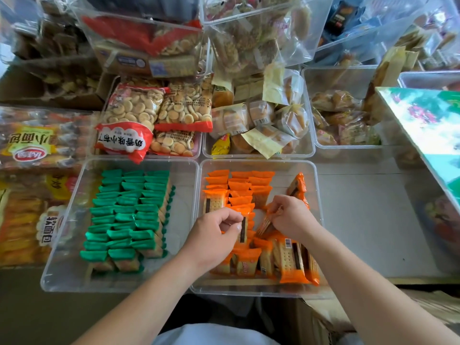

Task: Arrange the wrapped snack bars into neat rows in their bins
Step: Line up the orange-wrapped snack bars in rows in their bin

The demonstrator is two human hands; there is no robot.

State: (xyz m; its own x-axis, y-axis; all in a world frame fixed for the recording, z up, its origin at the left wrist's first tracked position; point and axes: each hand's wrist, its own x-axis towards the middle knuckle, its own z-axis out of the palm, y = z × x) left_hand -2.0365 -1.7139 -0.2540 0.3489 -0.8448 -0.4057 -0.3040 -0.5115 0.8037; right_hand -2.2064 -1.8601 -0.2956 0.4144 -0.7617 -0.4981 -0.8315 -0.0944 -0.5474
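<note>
Two clear plastic bins stand side by side in front of me. The left bin holds green-wrapped snack bars standing in three tidy rows. The right bin holds orange-wrapped snack bars, rowed at the far end and jumbled near me. My left hand is inside the right bin and pinches an orange bar between thumb and fingers. My right hand grips another orange bar just beside it. One orange bar leans against the bin's right wall.
Behind the two bins stand more clear bins of round biscuit bags and wrapped cakes. Bread packs lie at the left. A colourful box sits at the right beside bare grey tabletop.
</note>
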